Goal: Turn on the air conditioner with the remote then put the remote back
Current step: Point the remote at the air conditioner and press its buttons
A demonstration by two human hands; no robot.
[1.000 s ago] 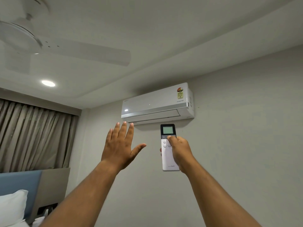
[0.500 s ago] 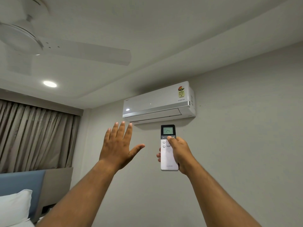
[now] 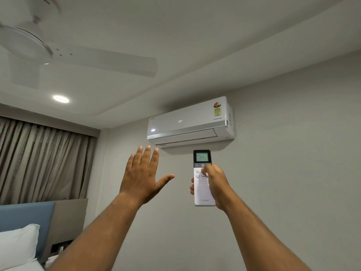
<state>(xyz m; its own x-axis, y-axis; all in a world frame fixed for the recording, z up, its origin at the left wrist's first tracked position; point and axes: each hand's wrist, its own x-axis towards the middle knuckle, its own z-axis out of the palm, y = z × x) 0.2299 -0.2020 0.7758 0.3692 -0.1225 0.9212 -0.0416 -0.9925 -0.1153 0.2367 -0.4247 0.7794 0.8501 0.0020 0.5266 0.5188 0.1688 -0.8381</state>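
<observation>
Air conditioner [image 3: 187, 122] now shows 24 — right hand [image 3: 216, 182] grips remote [image 3: 202, 184]; left hand [image 3: 142, 177] spread.

White remote [image 3: 203, 189] with black top, held upright, gripped by right-hand fingers [image 3: 192, 187] wrapping its left edge; lit screen above fingers reads 24. White wall-mounted air conditioner [image 3: 190, 122] well above fingers, front panel showing 24°, flap looks shut.

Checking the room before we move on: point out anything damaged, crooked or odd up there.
Nothing stands out. The air conditioner sits intact on the wall, showing 24. The right hand holds the remote upright; the left hand is open, empty.
</observation>
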